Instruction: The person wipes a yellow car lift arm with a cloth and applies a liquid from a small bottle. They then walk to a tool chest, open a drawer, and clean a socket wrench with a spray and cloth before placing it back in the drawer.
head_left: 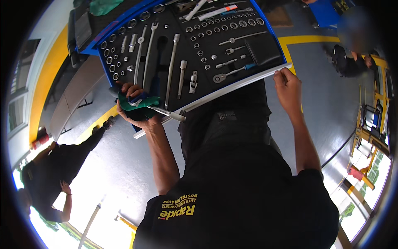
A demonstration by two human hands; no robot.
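An open blue tool drawer [271, 29] lies before me, its black foam tray [195, 89] set with sockets, extension bars and ratchets. Over its near left corner, my left hand [143, 120] is closed round a green cloth [139, 106] and a socket wrench [163, 112]. The wrench's dark blue grip shows partly between the fingers; its metal shaft points right, across the drawer's front edge. At the near right corner, my right hand [288, 89] has its fingers curled over the silver drawer edge [244, 81].
A black case [263, 52] sits in the tray's right part, near a ratchet [232, 74] with a blue grip. One person in dark clothes [58, 166] stands at left; another [348, 60] is at far right. Yellow metal equipment [371, 137] stands on the right.
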